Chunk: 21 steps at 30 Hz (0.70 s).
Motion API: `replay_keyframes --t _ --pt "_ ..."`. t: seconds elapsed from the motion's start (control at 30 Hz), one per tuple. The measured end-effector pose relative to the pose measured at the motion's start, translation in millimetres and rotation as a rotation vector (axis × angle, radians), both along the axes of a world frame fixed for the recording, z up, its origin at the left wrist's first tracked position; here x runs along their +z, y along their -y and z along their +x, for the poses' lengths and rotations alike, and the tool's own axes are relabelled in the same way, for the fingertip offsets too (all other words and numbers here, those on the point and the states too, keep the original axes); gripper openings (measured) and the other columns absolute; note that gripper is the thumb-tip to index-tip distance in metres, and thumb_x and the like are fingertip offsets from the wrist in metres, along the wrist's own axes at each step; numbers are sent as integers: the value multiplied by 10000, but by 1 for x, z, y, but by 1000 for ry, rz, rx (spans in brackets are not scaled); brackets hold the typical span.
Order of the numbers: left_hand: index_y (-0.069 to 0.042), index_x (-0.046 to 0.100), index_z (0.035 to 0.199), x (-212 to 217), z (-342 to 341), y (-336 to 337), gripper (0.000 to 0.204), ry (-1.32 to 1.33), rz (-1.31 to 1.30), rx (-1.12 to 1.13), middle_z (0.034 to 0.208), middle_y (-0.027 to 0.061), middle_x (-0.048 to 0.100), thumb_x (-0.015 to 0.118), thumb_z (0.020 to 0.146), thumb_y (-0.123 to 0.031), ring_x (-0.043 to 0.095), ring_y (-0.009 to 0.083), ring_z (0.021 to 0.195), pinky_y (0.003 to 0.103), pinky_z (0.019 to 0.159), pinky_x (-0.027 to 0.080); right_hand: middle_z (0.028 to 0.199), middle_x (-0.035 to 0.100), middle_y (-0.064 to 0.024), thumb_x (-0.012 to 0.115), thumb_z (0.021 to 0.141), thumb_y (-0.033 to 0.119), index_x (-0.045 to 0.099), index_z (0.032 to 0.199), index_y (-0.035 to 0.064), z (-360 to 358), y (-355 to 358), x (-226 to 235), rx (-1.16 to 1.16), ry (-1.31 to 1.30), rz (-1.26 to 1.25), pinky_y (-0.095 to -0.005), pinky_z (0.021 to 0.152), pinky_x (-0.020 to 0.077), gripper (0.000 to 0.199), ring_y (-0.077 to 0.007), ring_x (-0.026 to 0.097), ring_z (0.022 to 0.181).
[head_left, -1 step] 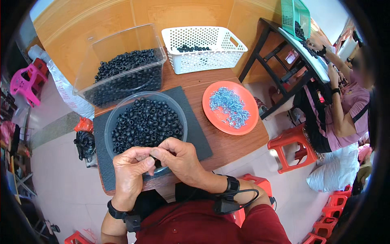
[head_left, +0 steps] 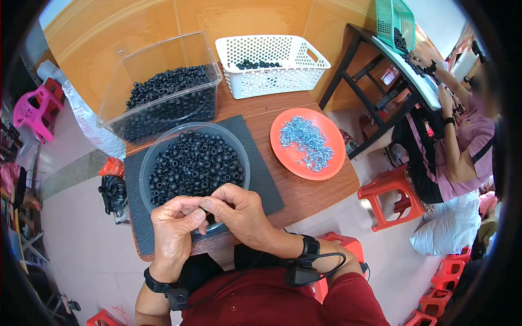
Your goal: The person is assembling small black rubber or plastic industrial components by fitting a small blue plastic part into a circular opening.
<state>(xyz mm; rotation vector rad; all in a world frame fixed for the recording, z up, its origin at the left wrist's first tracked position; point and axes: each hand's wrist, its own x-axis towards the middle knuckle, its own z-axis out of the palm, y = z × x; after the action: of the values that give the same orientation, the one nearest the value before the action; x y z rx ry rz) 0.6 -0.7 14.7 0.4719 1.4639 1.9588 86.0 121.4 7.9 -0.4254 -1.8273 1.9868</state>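
Observation:
My left hand (head_left: 175, 221) and my right hand (head_left: 238, 211) meet over the near rim of a round clear tub (head_left: 246, 187). Thumbs and fingertips of both hands are pinched together on a small black piece (head_left: 205, 209), mostly hidden by the fingers; its kind cannot be made out. Many round black pieces with holes, like large beads (head_left: 196, 165), fill the tub just beyond my fingers. On the right lies an orange-red plate (head_left: 331, 127) with a heap of small shiny bluish bits (head_left: 307, 138).
Under the tub is a dark mat (head_left: 263, 190) on a wooden table (head_left: 304, 201). Behind stand a clear bin (head_left: 163, 51) of black pieces and a white perforated basket (head_left: 277, 82). At right, a person (head_left: 462, 136) works at another table beside a red stool (head_left: 389, 190).

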Motion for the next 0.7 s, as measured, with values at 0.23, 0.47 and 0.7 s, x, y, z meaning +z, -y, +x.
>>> replay_keyframes --t 0.23,0.47,0.7 --pt "28 633 871 -5 -2 -1 152 36 78 -12 757 85 646 718 756 -25 562 103 572 215 504 452 652 591 -78 652 844 150 590 782 2 1 -10 -1 -77 -17 159 -276 534 445 172 -104 555 599" --pt "26 599 858 -7 -10 6 217 36 26 66 763 117 633 739 754 -104 572 135 549 235 484 448 760 627 -152 685 686 39 640 752 30 30 -126 -14 -446 179 1107 -433 661 466 80 -334 596 746" --pt "33 607 917 -10 -15 10 182 28 65 65 783 114 646 694 794 -69 591 122 589 215 509 456 744 625 -154 682 705 112 662 738 24 32 -166 -35 -328 524 1407 -443 658 463 96 -331 584 742"
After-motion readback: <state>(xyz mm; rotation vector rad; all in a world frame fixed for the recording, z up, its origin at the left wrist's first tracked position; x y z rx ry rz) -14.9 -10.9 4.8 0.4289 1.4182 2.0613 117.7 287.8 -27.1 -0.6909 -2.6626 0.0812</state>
